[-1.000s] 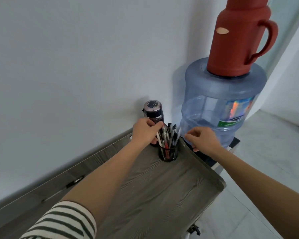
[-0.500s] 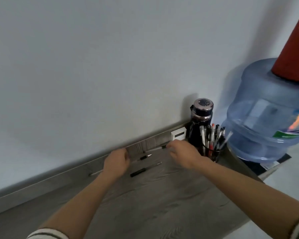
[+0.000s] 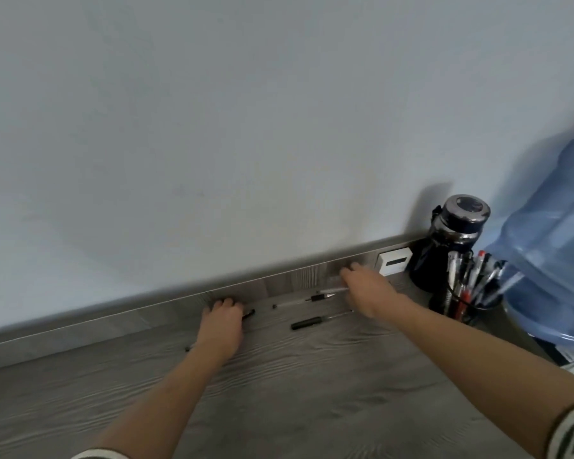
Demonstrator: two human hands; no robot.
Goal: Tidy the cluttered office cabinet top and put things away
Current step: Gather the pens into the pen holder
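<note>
The water jug (image 3: pixel 550 260) is cut off at right; the left hand (image 3: pixel 222 326) hides most of a pen (image 3: pixel 249 314).

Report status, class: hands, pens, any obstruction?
Left hand over black pen, grip unclear. Right hand pinches clear pen. More pens loose between. Pen holder unobstructed.

Cabinet top (image 3: pixel 312 392) with pens (image 3: pixel 307 323), flask (image 3: pixel 451 246)

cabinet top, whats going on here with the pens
A person is gathering loose pens off the grey cabinet top. The left hand covers a black pen, grip hidden; the right hand pinches a pale pen by the back ledge. Others lie between the hands; the pen cup stands at the right.
</note>
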